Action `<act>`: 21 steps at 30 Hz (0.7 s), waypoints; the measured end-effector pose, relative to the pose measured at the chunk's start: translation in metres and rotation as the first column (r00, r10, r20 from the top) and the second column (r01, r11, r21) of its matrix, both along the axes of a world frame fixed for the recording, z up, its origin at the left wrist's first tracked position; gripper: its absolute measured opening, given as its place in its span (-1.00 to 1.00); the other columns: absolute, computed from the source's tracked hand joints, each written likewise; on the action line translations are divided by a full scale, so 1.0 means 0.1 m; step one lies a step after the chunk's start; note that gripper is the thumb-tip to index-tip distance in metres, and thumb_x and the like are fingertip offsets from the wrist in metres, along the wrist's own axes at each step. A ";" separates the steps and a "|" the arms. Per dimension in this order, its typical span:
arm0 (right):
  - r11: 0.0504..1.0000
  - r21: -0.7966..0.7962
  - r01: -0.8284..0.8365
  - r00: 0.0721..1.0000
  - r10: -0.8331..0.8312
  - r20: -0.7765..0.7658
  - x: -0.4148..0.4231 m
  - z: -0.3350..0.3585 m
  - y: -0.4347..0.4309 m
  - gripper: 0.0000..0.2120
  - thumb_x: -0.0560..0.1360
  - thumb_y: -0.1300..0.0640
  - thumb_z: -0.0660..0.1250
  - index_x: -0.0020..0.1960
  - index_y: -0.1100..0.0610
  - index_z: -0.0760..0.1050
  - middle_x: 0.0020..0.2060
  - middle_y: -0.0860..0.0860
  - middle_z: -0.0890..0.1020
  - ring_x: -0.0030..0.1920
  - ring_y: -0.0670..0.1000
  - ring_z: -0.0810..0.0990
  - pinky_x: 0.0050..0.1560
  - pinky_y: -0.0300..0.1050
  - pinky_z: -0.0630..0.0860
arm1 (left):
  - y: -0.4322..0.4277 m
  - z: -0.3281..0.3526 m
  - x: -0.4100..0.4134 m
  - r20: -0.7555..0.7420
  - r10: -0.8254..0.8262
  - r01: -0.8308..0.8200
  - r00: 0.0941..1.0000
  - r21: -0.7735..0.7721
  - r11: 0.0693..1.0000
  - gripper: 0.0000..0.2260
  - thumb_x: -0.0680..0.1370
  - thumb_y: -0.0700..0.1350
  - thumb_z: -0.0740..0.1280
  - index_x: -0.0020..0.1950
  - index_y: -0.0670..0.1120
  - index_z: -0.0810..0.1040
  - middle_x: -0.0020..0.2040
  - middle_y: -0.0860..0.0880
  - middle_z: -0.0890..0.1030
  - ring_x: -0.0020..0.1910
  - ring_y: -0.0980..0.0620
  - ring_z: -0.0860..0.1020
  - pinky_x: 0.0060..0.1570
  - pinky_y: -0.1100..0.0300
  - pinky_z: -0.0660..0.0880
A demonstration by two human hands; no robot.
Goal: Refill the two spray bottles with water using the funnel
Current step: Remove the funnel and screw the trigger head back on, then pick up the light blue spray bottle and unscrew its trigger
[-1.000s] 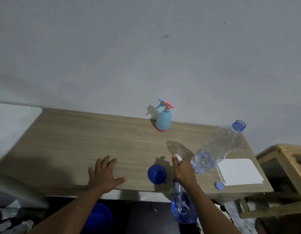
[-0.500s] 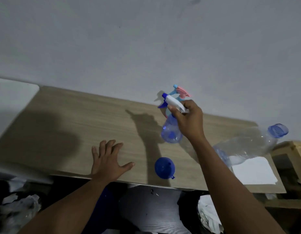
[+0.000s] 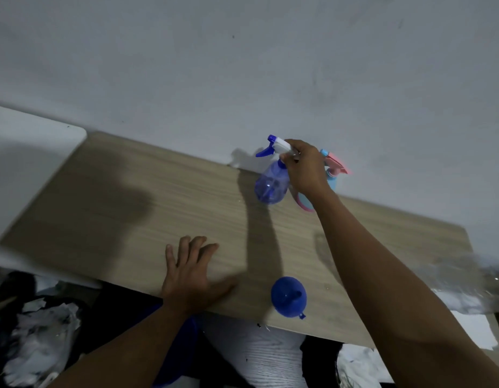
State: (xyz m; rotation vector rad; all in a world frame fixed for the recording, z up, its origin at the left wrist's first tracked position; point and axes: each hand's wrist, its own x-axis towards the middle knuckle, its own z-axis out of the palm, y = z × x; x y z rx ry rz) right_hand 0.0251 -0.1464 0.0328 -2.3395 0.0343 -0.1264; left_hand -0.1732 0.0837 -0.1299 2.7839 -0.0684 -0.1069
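Note:
My right hand [image 3: 304, 169] grips the white and blue trigger head of a clear blue spray bottle [image 3: 270, 184], whose base is at the far side of the wooden table [image 3: 130, 197], close to the wall. Just right of it, partly hidden behind my hand, stands a light blue spray bottle with a pink trigger [image 3: 333, 172]. A blue funnel [image 3: 288, 298] lies near the table's front edge. My left hand [image 3: 189, 273] rests flat on the table, fingers spread. A clear plastic water bottle [image 3: 464, 278] appears blurred at the right edge.
A grey wall rises right behind the table. White paper [image 3: 475, 329] lies at the table's right end. Crumpled rags and a blue object sit on the floor below the front edge. A white surface [image 3: 24, 152] adjoins the table's left end.
My right hand has carried the clear blue spray bottle from below the table's front edge up and across to the far side beside the pink-trigger bottle. My left hand stayed flat on the table.

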 end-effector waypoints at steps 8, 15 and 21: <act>0.991 -0.133 -0.017 1.000 0.021 0.022 0.00 -0.01 0.00 -0.47 0.54 0.12 0.40 0.48 0.06 0.38 0.30 0.11 0.56 0.25 0.12 0.54 0.27 0.05 0.50 | 0.04 0.00 0.00 -0.011 0.006 -0.006 1.000 0.014 1.000 -0.12 0.24 0.64 0.13 0.45 0.21 0.31 0.50 0.09 0.25 0.56 -0.11 0.08 0.49 -0.28 -0.12; 0.975 -0.153 0.164 0.934 -0.103 0.342 -0.76 -0.27 -0.24 -0.58 0.54 0.00 0.40 0.35 0.04 0.42 0.26 -0.01 0.47 0.19 -0.02 0.52 -0.02 -0.12 0.56 | 0.01 -0.08 0.02 0.006 0.031 -0.031 0.999 -0.004 0.999 -0.28 0.31 0.52 0.23 0.38 0.20 0.40 0.44 0.11 0.32 0.50 -0.06 0.18 0.49 -0.27 -0.09; 0.912 0.094 0.399 0.911 -0.406 0.071 -1.21 -0.80 -0.77 -0.71 0.58 0.10 0.34 0.27 0.15 0.51 0.14 0.07 0.58 -0.03 -0.03 0.56 0.00 0.03 0.60 | -0.54 0.18 0.47 0.145 -0.073 0.120 0.987 -0.343 0.932 -0.51 0.45 0.25 0.32 0.31 0.08 0.51 0.25 0.09 0.53 0.26 0.05 0.46 0.30 -0.03 0.39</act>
